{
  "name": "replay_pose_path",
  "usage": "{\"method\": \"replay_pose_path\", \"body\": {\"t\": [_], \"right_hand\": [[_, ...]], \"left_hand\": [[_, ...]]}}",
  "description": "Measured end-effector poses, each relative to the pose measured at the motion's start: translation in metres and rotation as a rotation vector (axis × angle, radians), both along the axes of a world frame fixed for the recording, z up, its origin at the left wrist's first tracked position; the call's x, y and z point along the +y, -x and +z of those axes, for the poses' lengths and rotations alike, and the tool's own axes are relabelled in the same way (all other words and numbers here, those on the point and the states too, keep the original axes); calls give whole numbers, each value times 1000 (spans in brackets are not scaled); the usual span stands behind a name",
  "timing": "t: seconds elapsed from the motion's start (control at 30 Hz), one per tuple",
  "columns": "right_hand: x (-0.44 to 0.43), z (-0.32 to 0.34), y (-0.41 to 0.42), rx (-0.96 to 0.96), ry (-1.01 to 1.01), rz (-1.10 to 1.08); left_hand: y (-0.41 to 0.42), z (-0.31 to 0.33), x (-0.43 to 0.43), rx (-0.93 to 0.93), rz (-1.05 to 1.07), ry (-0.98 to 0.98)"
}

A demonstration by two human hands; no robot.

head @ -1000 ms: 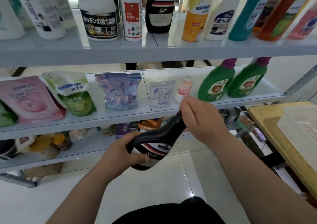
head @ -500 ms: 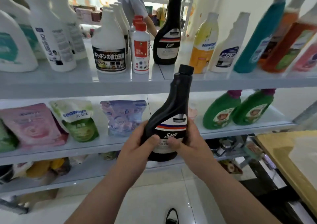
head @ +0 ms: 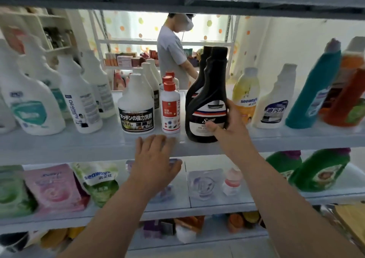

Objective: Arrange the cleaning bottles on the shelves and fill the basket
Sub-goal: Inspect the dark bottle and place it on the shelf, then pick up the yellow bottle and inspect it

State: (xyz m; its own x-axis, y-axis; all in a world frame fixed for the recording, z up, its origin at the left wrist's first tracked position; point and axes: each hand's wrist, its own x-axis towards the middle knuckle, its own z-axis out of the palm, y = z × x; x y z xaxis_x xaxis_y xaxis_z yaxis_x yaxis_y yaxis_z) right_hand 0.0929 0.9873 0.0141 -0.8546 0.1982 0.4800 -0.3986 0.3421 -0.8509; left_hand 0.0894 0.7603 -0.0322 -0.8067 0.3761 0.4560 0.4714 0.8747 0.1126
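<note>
Black bottle (head: 207,107) has gone from held out front in both hands to standing on the shelf (head: 79,147) front. Right hand (head: 227,127) wraps it; left hand (head: 156,159) is off, open, empty. Placement nearly done.

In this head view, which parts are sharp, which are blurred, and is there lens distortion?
Head view: the black bottle and right hand are fairly sharp; the left hand and lower pouches are smeared; the shelf edge bows, showing wide-angle distortion.
</note>
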Motion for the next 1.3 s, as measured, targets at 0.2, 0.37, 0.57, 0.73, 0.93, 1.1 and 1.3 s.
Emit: {"method": "replay_pose_path", "body": {"t": [0.2,0.37,0.57,0.73,0.93,1.1,1.3], "right_hand": [[10,-5,40,-43,-81,-9],[13,-16,47,-7,-113,-71],[9,-25,48,3,-236,-238],[2,-25,46,16,-265,-291],[0,-58,-2,79,-568,-380],[44,-78,-38,138,-954,-361],[111,-65,-51,-12,-1040,-388]], "left_hand": [[13,-23,1,69,7,108],[23,-35,1,119,11,96],[25,-40,1,124,6,72],[23,-35,-2,98,-12,78],[20,-32,-3,111,-23,83],[15,-29,-1,75,11,87],[6,-12,22,81,6,-66]]}}
